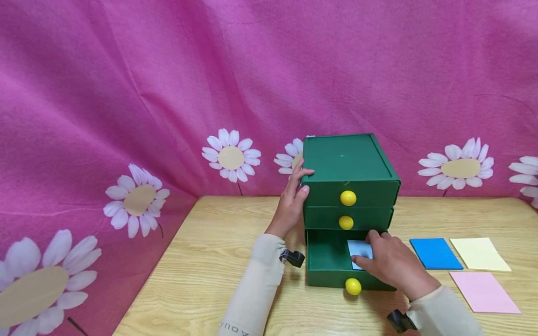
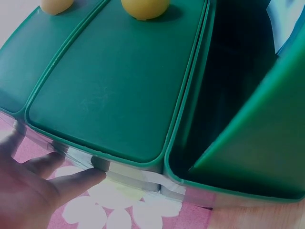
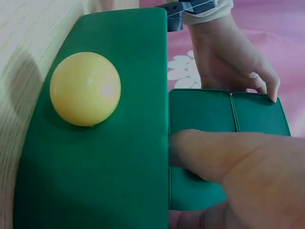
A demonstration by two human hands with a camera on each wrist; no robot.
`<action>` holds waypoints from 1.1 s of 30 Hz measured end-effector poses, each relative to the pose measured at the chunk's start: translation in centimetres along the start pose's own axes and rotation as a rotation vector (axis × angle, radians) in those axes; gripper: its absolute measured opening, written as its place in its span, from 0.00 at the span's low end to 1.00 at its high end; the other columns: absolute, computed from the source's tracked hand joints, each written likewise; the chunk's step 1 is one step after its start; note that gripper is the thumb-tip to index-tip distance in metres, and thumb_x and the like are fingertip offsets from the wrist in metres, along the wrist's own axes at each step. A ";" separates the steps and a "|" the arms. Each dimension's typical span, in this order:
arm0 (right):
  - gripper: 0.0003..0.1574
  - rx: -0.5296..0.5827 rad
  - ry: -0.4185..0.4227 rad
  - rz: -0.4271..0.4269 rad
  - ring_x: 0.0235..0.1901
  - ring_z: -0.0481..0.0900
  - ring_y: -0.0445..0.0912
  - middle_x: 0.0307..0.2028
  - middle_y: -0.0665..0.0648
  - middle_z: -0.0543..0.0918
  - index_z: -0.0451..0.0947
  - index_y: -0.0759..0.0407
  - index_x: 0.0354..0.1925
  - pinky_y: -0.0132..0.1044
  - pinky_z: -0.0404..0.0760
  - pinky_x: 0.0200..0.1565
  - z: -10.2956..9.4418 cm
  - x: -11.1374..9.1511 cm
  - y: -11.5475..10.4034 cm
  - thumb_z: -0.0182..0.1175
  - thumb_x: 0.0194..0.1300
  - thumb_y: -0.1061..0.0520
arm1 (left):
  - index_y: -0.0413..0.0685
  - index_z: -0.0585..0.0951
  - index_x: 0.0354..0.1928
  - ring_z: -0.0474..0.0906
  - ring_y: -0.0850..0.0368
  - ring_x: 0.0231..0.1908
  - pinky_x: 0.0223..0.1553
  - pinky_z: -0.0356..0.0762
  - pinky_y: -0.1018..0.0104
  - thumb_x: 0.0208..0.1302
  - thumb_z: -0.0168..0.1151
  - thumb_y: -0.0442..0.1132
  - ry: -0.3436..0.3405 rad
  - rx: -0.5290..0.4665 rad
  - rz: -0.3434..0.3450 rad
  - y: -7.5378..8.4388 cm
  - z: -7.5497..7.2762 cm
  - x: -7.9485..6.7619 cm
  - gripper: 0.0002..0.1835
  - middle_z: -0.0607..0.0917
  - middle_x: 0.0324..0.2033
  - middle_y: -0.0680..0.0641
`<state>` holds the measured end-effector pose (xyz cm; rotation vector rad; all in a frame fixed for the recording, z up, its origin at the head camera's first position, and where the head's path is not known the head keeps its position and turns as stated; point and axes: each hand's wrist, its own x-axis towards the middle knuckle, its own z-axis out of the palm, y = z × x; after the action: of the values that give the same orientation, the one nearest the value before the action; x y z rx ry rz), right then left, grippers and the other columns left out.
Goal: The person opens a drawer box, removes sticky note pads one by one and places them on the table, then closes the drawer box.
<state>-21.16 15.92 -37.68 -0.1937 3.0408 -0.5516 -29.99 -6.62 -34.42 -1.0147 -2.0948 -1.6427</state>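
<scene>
A green drawer cabinet [image 1: 349, 158] with round yellow knobs stands on the table, its bottom drawer [image 1: 325, 278] pulled out. Inside that drawer, on its right side, is a light blue pad of paper [image 1: 356, 247]. My right hand [image 1: 397, 263] reaches in over the drawer and holds the pad, thumb across its face; the other fingertips are partly hidden. In the right wrist view the drawer front [image 3: 119, 157] hides the pad. My left hand [image 1: 291, 203] rests against the cabinet's left side, fingers extended, one fingertip over the top edge. The upper two drawers are closed.
Right of the cabinet lie a blue pad [image 1: 436, 253], a pale yellow pad [image 1: 480, 254] and a pink pad [image 1: 485, 292] on the wooden table [image 1: 201, 270]. A magenta cloth [image 1: 252, 70] with daisies hangs behind and at the left.
</scene>
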 end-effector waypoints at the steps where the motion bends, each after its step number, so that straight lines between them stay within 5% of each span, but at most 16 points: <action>1: 0.37 -0.005 0.001 -0.002 0.31 0.72 0.51 0.31 0.59 0.76 0.70 0.68 0.45 0.45 0.76 0.29 0.1 0.0 -0.1 0.68 0.55 0.39 | 0.44 0.64 0.66 0.45 0.52 0.74 0.70 0.52 0.53 0.72 0.40 0.36 0.000 0.003 -0.004 0.0 0.0 0.0 0.21 0.49 0.75 0.43; 9: 0.35 -0.037 -0.030 0.006 0.28 0.71 0.50 0.28 0.57 0.75 0.71 0.68 0.44 0.43 0.75 0.29 0.1 0.2 -0.6 0.66 0.57 0.39 | 0.57 0.65 0.66 0.45 0.58 0.73 0.70 0.53 0.53 0.72 0.41 0.41 0.033 0.017 0.009 -3.7 0.5 0.6 0.22 0.49 0.75 0.54; 23: 0.34 0.013 -0.077 0.022 0.26 0.71 0.50 0.27 0.58 0.73 0.69 0.68 0.44 0.42 0.72 0.28 0.7 1.2 -1.4 0.64 0.60 0.39 | 0.56 0.65 0.66 0.46 0.58 0.73 0.69 0.54 0.54 0.72 0.42 0.41 0.038 0.008 0.019 -4.1 0.6 0.5 0.22 0.49 0.75 0.54; 33: 0.40 -0.003 -0.161 0.049 0.29 0.74 0.51 0.32 0.61 0.77 0.69 0.72 0.50 0.51 0.80 0.38 1.3 2.2 -1.6 0.62 0.61 0.38 | 0.62 0.65 0.66 0.46 0.62 0.73 0.69 0.54 0.56 0.72 0.41 0.45 0.029 0.015 0.000 -3.7 0.5 0.4 0.22 0.49 0.75 0.60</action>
<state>-23.02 13.68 -38.34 -0.1549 2.8820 -0.5017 -32.73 -6.39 -37.04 -0.9811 -2.0852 -1.6290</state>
